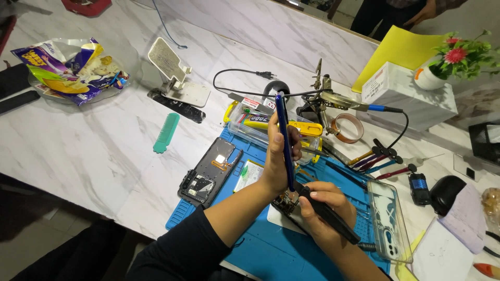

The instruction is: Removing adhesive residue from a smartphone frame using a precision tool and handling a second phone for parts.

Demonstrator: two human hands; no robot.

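Note:
My left hand point(276, 161) holds a dark blue phone body point(284, 136) upright on its edge over the blue work mat point(271, 250). My right hand point(324, 208) grips a black screwdriver-like tool point(328, 214), its tip at the exposed circuit board point(288, 200) at the phone's lower end. An opened phone frame point(209, 171) with bare electronics lies on the mat to the left of my hands. A clear phone case point(388, 218) lies to the right.
A green comb point(166, 132), a white phone stand point(174, 73) and a plate of snack wrappers point(73, 65) sit on the marble table at left. Behind my hands are a clear parts box point(255, 124), a soldering iron stand point(325, 96), a tape roll point(348, 127), several screwdrivers point(377, 161), a white box point(406, 93) and a flower pot point(453, 62).

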